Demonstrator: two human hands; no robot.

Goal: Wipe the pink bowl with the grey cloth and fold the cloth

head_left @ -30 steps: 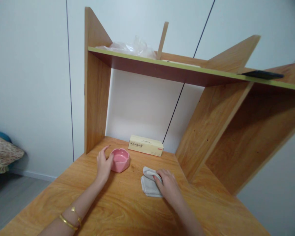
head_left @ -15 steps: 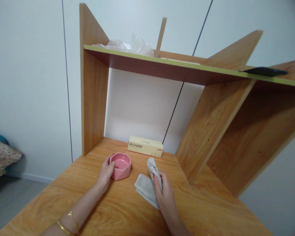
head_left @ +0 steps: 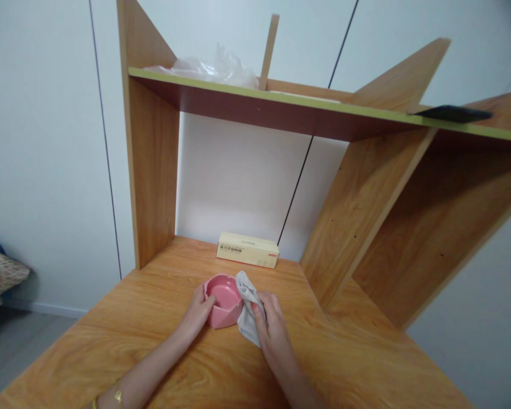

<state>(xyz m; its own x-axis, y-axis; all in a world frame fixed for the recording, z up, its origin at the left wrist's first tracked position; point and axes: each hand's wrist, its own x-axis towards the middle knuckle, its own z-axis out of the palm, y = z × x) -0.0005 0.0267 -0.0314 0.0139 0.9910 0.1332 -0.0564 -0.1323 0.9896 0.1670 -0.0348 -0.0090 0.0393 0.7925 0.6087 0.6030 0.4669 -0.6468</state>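
A pink faceted ashtray with notches in its rim is gripped at its left side by my left hand. The thumb lies over the rim, while the other fingers are mostly hidden behind the wall. A folded grey cloth is pinched in my right hand, close against the ashtray's right side. Part of the cloth hangs below the fingers. Whether the ashtray rests fully on the desk or is slightly raised, I cannot tell.
Behind the hands a cream cling-film box lies on the wooden desk. Upright wooden panels stand left and right. Overhead, a shelf carries a clear plastic bag and a dark flat object.
The ashtray has shifted right and nearer to me in my left hand. My right hand has brought the cloth leftward to its side, lifting the part that lay on the desk.
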